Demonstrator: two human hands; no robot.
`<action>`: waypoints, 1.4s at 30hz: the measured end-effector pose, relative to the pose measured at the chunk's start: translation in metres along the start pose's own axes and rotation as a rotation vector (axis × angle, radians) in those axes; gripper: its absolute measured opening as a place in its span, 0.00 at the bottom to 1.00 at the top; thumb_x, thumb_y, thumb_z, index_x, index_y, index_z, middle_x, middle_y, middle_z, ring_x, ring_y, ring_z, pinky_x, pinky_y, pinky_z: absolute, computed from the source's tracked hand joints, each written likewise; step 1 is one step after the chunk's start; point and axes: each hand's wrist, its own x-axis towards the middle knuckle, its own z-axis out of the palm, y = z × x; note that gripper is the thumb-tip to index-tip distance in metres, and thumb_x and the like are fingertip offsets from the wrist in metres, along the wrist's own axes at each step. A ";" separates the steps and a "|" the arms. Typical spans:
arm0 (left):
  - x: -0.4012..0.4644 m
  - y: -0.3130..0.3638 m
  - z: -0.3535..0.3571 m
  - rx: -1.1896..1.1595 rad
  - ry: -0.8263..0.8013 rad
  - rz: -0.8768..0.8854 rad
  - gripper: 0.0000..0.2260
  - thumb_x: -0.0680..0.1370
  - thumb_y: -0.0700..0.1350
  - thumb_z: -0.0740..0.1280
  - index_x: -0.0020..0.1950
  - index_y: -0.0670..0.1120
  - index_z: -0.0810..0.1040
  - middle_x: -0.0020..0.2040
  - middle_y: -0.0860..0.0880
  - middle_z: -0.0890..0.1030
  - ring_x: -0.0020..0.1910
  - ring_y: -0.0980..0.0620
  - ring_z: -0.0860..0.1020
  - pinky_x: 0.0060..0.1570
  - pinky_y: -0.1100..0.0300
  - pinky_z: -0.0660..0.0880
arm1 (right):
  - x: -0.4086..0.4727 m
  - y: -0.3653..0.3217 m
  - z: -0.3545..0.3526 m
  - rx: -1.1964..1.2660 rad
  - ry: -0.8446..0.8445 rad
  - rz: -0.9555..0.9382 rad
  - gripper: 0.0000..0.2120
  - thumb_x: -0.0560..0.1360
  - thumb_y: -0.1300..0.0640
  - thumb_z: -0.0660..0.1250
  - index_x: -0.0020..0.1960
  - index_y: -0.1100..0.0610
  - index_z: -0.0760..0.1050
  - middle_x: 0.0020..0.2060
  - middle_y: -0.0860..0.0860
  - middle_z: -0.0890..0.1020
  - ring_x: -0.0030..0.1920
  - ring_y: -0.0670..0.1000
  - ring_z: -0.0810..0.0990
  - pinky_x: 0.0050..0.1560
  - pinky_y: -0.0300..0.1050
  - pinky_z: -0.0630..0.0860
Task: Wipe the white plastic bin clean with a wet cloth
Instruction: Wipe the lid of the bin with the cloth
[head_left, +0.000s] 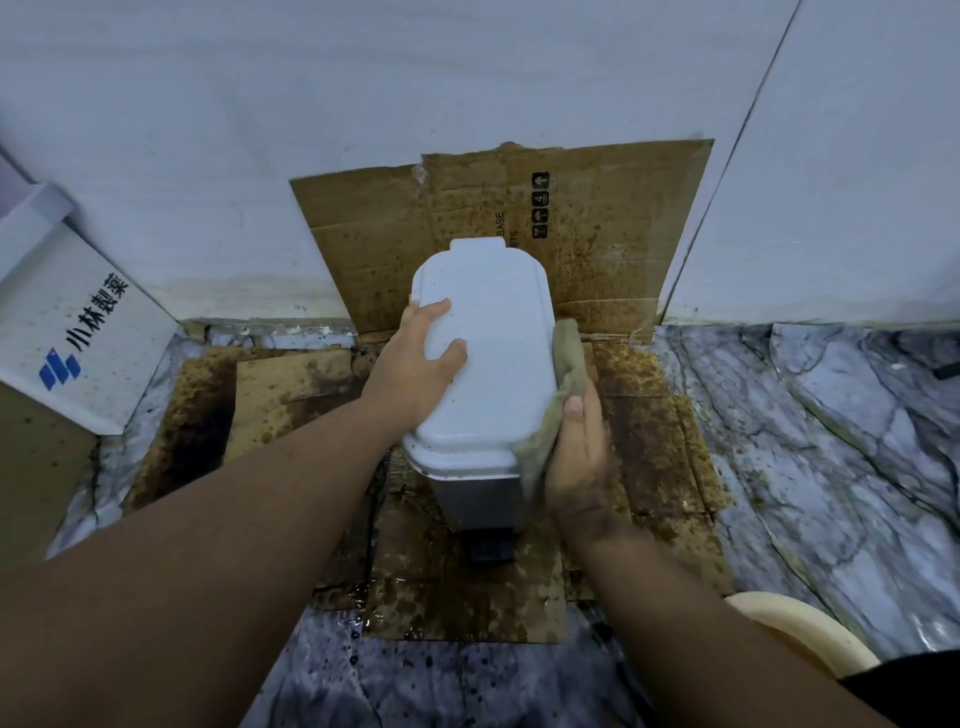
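The white plastic bin (498, 358) stands upright on stained cardboard, its lid closed, a dark pedal at its base. My left hand (415, 358) lies flat on the lid's left side, fingers spread over the top, thumb on the edge. My right hand (579, 457) presses a brownish wet cloth (566, 364) against the bin's right side, just under the lid rim. The cloth drapes along that edge from the back to the front corner. The bin's right wall is hidden behind the cloth and hand.
Dirty, wet cardboard (644, 415) covers the marble floor (831, 441) under the bin and leans on the white wall (571, 218) behind. A white box with blue print (67, 332) leans at the left. A cream basin rim (800, 629) shows at lower right.
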 end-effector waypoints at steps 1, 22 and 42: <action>0.000 0.000 0.000 -0.003 -0.002 0.002 0.28 0.78 0.62 0.60 0.78 0.59 0.61 0.81 0.56 0.57 0.69 0.48 0.70 0.61 0.50 0.72 | -0.014 0.002 0.007 -0.034 0.066 -0.021 0.21 0.85 0.56 0.50 0.76 0.58 0.62 0.70 0.49 0.73 0.71 0.45 0.71 0.70 0.46 0.71; -0.002 0.001 0.000 0.007 0.010 -0.003 0.30 0.76 0.65 0.58 0.78 0.61 0.60 0.81 0.56 0.56 0.69 0.48 0.70 0.61 0.48 0.74 | -0.048 0.018 0.049 -0.357 0.355 -0.139 0.26 0.83 0.53 0.52 0.75 0.67 0.59 0.75 0.63 0.60 0.77 0.51 0.61 0.73 0.39 0.63; -0.001 0.001 0.002 0.028 0.007 0.008 0.30 0.77 0.64 0.57 0.79 0.61 0.59 0.82 0.54 0.54 0.71 0.45 0.69 0.59 0.50 0.73 | -0.052 0.010 0.040 -0.423 0.149 -0.137 0.36 0.79 0.44 0.60 0.79 0.60 0.52 0.79 0.57 0.47 0.80 0.57 0.50 0.76 0.52 0.59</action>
